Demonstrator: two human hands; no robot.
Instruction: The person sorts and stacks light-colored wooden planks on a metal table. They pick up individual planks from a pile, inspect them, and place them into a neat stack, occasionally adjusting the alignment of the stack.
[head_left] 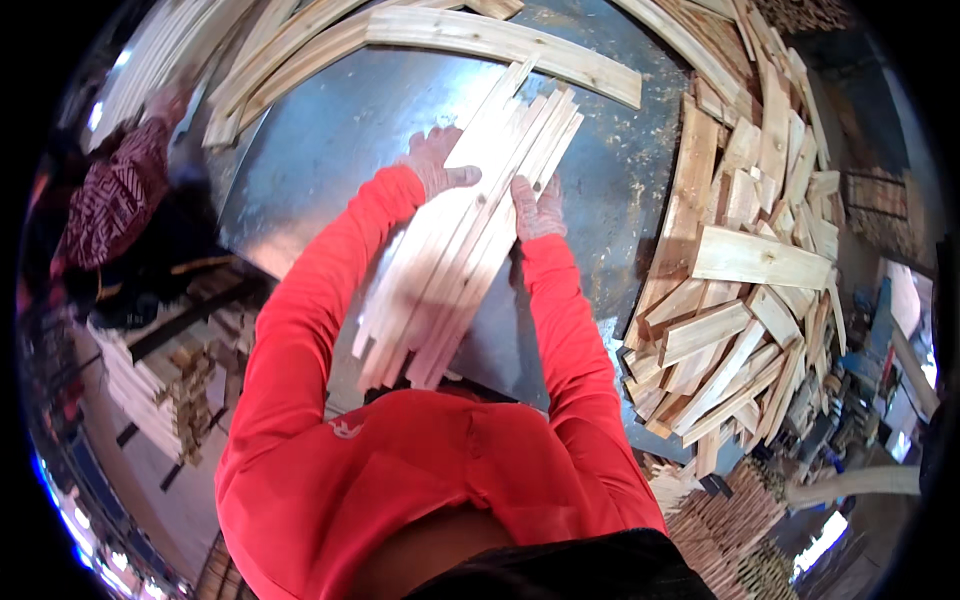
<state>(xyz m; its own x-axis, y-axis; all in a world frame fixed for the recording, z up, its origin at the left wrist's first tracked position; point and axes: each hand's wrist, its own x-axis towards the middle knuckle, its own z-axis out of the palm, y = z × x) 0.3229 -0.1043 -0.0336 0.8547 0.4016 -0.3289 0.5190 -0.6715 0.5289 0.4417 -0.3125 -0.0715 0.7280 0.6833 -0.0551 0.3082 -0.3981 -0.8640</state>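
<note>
A bundle of pale wooden strips (455,245) lies lengthwise in front of me, its strips side by side and their ends uneven. My left hand (436,164) grips the bundle's left edge, thumb over the top. On the opposite edge, my right hand (540,206) presses in with its thumb on the strips and its other fingers partly hidden. Both hands seem to wear thin pale gloves. Under the bundle is a grey metal table (610,200) dusted with wood chips.
A long board (500,42) lies across the table's far side. At right rises a heap of loose wood offcuts (760,255). Another person's patterned sleeve (118,195) is at the left, beside long planks (165,55). Stacked wood (165,395) stands at lower left.
</note>
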